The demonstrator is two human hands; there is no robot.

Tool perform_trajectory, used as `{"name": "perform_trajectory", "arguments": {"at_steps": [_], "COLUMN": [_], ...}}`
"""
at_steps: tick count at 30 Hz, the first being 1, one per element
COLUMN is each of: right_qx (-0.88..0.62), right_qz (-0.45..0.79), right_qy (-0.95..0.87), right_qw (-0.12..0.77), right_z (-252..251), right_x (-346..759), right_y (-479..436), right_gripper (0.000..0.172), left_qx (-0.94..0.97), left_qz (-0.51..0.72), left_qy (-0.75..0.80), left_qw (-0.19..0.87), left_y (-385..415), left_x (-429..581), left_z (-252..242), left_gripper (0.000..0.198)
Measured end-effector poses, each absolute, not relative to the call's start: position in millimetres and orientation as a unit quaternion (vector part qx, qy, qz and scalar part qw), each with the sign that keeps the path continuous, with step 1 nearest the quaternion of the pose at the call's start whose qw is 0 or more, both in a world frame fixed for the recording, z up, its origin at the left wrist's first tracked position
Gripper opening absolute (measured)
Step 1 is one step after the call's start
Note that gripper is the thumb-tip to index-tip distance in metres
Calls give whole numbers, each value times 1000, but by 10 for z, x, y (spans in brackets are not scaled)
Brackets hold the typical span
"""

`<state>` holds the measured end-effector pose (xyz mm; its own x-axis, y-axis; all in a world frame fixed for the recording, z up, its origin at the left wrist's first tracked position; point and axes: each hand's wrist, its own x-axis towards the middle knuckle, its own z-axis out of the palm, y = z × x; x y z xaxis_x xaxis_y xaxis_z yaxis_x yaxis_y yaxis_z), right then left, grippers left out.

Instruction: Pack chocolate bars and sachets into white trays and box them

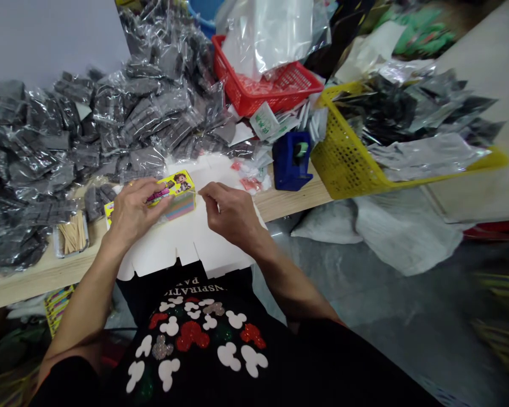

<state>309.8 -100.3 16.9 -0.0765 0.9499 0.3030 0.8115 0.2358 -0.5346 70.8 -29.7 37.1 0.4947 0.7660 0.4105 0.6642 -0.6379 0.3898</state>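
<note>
Your left hand: curled closed around the box, fingers across its top and thumb beneath, apparently to keep it steady in the air.
Your right hand: nearly closed, with thumb and forefinger pinching a thin pale sliver; you cannot tell what it is. Its tip lies just beside the box.
The box: one yellow printed box with a cartoon figure and a pastel striped side, held between your hands above the sheet. A yellow piece shows past your left hand; you cannot tell whether it belongs to the box.
Under your hands: one white notched sheet lying across the edge of the wooden bench, perhaps giving you a clean surface.
Left of your hands: one small tray of wooden sticks, set within easy reach.
Along the bench: grey packs in clear plastic bags, heaped too deeply to count; one blue tape dispenser; a loose pile of white sachets.
Farther back: one red plastic basket holding clear bags; one yellow plastic basket filled with dark foil bags.
Floor, right: two pale sacks, slumped against the bench.
</note>
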Motion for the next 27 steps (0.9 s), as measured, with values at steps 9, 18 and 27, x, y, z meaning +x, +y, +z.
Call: {"name": "perform_trajectory", "arguments": {"at_steps": [9,18,27], "right_qx": [-590,-633,-637], "right_qz": [135,56,64], "right_qy": [-729,-752,-746], "right_qw": [319,177,181], "right_z": [160,374,241], "right_x": [3091,2965,2921], "right_y": [-974,-1060,-992], "right_gripper": [28,35,44], "left_qx": [859,852,853], "left_qz": [290,280,178], "left_qy": [415,437,491], "left_qw": [81,75,10], "left_y": [-297,-352,-393], "left_x": [716,744,851], "left_z": [345,329,431], "left_gripper": [36,31,49]}}
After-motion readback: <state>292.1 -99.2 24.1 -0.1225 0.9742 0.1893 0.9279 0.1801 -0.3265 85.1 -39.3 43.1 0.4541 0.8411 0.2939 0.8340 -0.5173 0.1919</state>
